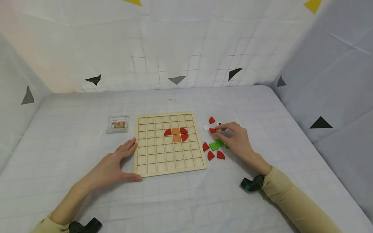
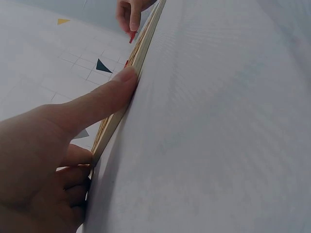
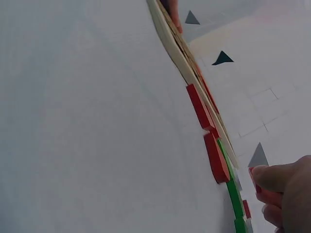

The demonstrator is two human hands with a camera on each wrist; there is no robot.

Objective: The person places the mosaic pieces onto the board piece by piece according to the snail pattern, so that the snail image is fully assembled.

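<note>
A wooden grid board (image 1: 151, 158) lies on the table, holding two orange squares (image 1: 176, 138) stacked in a column with red quarter-circle pieces (image 1: 184, 130) on both sides. My left hand (image 1: 107, 170) rests along the board's left side, fingertips touching that edge and thumb extended to the near left corner. Right of the board, my right hand (image 1: 237, 140) pinches a red quarter-circle piece (image 3: 251, 178) between thumb and fingertips, a little above the table. Under and around it lie green squares (image 1: 214, 146), partly hidden by the hand, and several loose red quarter-circles (image 1: 220, 155).
A small picture card (image 1: 118, 124) showing a coloured figure on a grid lies left of the board. Near the right hand are a white disc (image 1: 206, 127) and a white piece with a black dot (image 1: 219, 123). White cloth walls (image 1: 175, 42) stand behind and beside the table.
</note>
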